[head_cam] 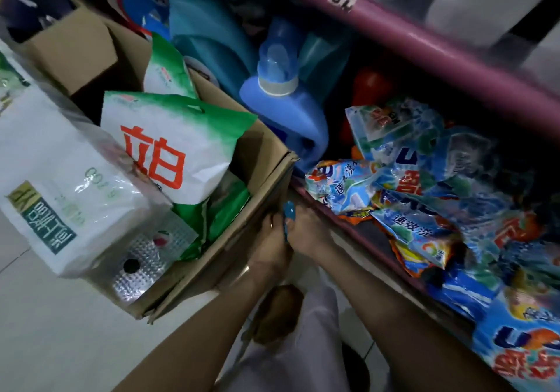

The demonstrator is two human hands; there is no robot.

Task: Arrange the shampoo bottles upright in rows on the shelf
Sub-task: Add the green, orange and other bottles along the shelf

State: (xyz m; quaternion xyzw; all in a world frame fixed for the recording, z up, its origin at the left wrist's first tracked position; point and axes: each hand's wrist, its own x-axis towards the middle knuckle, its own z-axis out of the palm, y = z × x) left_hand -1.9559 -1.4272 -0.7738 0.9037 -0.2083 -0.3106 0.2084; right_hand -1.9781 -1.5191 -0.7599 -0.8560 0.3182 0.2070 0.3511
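My left hand (271, 244) and my right hand (306, 231) meet low between a cardboard box (263, 161) and the bottom shelf (357, 234). Together they hold a small blue object (288, 211); only its top shows between my fingers, and I cannot tell what it is. A large blue bottle with a light blue cap (285, 101) stands on the shelf behind the box corner. Teal bottles (206, 28) stand further back. White bottles (472, 1) sit on the upper shelf at top right.
The box holds green and white detergent bags (175, 143). A white wrapped pack (60, 179) lies at the left. Blue and orange detergent packets (424, 197) pile on the bottom shelf. A purple shelf rail (424, 43) runs across the top right. White tiled floor lies below.
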